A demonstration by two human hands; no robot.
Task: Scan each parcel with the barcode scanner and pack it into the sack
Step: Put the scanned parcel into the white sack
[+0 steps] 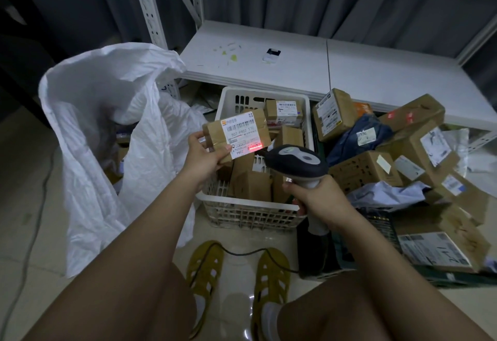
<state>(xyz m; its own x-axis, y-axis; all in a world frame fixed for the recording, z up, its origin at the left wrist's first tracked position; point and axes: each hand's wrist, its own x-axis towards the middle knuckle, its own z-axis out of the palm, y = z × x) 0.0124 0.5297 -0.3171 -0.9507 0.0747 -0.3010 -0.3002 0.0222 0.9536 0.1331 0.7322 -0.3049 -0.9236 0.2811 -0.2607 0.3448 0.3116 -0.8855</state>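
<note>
My left hand (203, 157) grips a small brown parcel (236, 132) by its left end, label up, above the white basket (251, 211). A red scan line glows on the label's lower right corner. My right hand (320, 200) holds the grey barcode scanner (298, 160) by its handle, its head pointing at the parcel from the right. The white sack (102, 125) stands open at the left, with some parcels dimly visible inside.
The basket holds several brown parcels. A heap of boxes and mailer bags (403, 157) lies at the right over a dark crate (349, 254). A white shelf board (309, 66) runs behind. The scanner cable (242, 252) crosses the floor by my yellow shoes (204, 273).
</note>
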